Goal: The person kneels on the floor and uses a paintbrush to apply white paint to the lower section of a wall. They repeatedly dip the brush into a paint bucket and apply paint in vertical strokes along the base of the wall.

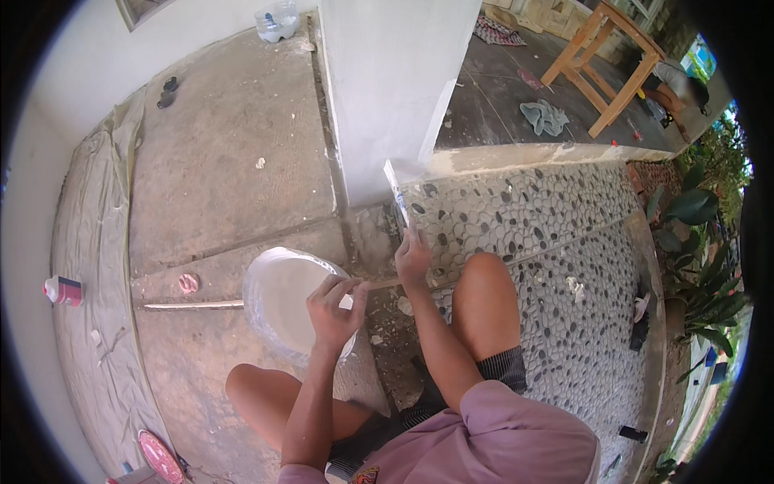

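My right hand (414, 257) grips a paintbrush (397, 193) by its handle. White covers the brush's far end, which is at the lower part of a white wall pillar (393, 91). My left hand (335, 308) is above the near right side of a bucket (257, 327) of white paint. Its fingers pinch the end of a thin brown stick (382, 283), which runs towards my right wrist; the rest of the stick is hidden there. White smears coat the bucket's rim, and the bucket stands between my knees and the pillar.
A crumpled sheet (97, 242) lies along the left wall. A cut plastic bottle (278, 24) stands at the back. Pebbled paving (544, 242) meets a raised tiled floor edge (532, 157). A wooden stool (598, 66), a cloth (544, 117) and another person (668, 91) are on the right.
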